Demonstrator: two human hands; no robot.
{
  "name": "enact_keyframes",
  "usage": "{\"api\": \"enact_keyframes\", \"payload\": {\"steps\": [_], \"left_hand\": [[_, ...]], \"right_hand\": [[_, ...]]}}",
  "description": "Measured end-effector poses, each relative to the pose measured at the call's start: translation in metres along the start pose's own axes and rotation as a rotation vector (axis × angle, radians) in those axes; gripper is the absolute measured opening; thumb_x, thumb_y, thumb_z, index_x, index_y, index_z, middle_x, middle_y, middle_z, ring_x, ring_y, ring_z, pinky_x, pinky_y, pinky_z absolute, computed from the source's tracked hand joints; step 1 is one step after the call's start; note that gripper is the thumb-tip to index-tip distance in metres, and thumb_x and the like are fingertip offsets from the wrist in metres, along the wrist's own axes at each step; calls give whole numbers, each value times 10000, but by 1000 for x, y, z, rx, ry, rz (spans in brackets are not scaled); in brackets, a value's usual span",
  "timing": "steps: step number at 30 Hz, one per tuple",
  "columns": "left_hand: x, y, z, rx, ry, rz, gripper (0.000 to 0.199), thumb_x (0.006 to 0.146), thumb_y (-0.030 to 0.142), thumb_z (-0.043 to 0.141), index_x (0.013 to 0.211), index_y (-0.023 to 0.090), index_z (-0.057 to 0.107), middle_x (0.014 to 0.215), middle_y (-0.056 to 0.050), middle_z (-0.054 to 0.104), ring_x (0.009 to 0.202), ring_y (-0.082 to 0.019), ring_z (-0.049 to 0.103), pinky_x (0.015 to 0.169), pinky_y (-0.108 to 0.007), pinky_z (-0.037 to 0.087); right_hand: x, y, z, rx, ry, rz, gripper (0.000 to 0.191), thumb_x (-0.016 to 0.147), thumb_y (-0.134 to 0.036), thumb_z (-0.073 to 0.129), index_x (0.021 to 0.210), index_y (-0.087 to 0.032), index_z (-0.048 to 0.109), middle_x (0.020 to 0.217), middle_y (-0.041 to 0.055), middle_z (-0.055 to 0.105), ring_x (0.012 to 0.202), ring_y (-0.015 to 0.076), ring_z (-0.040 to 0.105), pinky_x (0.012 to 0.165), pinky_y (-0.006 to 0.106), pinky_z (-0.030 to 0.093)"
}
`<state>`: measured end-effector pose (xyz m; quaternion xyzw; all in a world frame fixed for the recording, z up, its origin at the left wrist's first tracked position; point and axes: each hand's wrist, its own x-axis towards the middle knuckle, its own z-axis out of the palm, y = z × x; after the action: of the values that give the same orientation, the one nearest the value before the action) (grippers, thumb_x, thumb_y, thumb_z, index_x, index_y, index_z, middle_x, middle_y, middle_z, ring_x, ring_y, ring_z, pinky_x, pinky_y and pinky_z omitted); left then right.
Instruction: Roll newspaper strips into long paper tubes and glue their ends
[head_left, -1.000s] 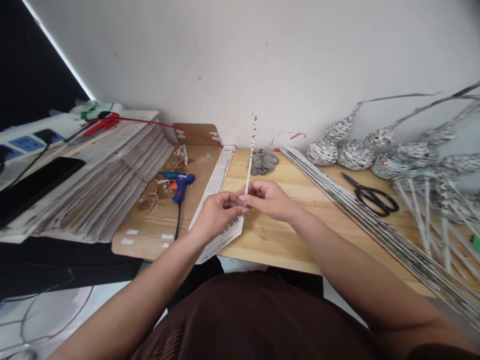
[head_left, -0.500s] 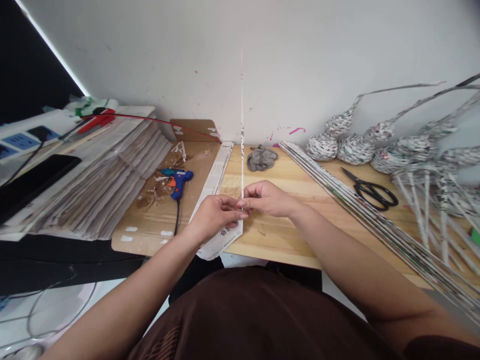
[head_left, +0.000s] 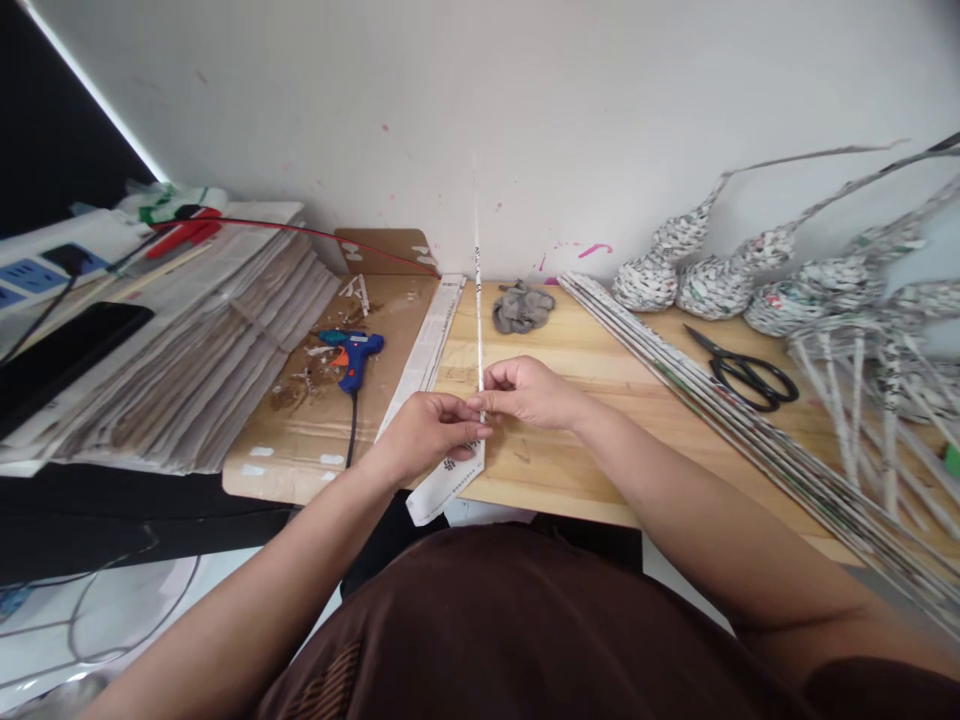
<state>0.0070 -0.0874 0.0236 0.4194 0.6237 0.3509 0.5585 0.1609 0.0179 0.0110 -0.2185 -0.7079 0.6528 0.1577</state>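
Note:
A thin white paper tube (head_left: 481, 330) with black print marks stands nearly upright in front of me, its faint top end against the wall. My right hand (head_left: 534, 392) pinches its lower part between thumb and fingers. Just below and to the left, my left hand (head_left: 426, 435) is closed at the tube's bottom end, where the fingers also meet a strip of printed newspaper (head_left: 439, 492). This strip hangs slanting under the left hand, over the table's front edge. Exactly how the paper lies between the fingertips is hidden.
On the left are a blue glue gun (head_left: 360, 360) on cardboard (head_left: 300, 470), a stack of newspaper strips (head_left: 247, 350) and a phone (head_left: 75, 360). To the right lie paper tubes (head_left: 675, 380), black scissors (head_left: 750, 378) and woven paper gourd shapes (head_left: 712, 285). A grey rag (head_left: 523, 306) sits behind.
The tube has turned, showing different print, and its top leans slightly left. Less of the loose strip shows beneath my left hand. Both hands keep their grip; the view has shifted slightly.

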Motion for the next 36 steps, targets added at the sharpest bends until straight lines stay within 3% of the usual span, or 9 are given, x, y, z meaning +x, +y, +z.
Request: {"api": "enact_keyframes", "payload": {"steps": [4,7,14,20,26,30,36], "left_hand": [[1,-4,-1,-81,-24,-5,262,612,295,795,800,144,694,785,-20,661,606,-85,573,525,-203,512],[1,-6,0,-158,-28,-32,254,605,282,807,782,143,689,780,-14,656,642,-89,592,569,-214,534],[-1,-7,1,-135,-23,-23,252,615,257,808,805,129,703,805,-38,687,700,-103,623,635,-219,548],[-3,-5,1,-137,-6,-4,264,632,246,797,830,128,667,839,-52,706,731,-120,646,658,-234,550],[-6,-1,0,-115,-12,46,440,654,226,789,999,182,518,752,-30,716,654,-130,655,629,-272,553],[-8,0,3,-111,-8,62,528,658,208,781,1083,193,470,735,-27,710,625,-137,651,620,-290,552],[-12,-1,9,-108,4,74,560,639,181,779,1096,214,458,712,12,666,635,-146,645,623,-323,560]], "right_hand": [[-2,-4,-5,124,-182,11,277,751,-390,697,801,-135,602,676,-14,615,513,59,482,462,181,338],[-3,-5,-8,145,-251,9,238,773,-354,683,805,-129,613,678,-21,605,482,39,437,439,173,308],[-2,0,-4,108,-172,-4,227,745,-327,712,760,-138,589,670,-21,618,598,79,562,574,198,440],[-1,1,-3,77,-140,0,248,744,-349,710,767,-143,572,669,-15,623,602,88,583,531,185,422],[-2,-3,-5,59,-162,17,251,752,-342,702,802,-146,555,673,-17,624,549,71,546,471,172,382],[-3,-4,-5,30,-184,15,262,717,-308,738,828,-145,566,696,-16,634,586,79,572,522,184,429],[-2,-2,-2,64,-119,7,257,726,-313,728,785,-157,532,666,-18,633,591,98,601,539,201,460]]}}
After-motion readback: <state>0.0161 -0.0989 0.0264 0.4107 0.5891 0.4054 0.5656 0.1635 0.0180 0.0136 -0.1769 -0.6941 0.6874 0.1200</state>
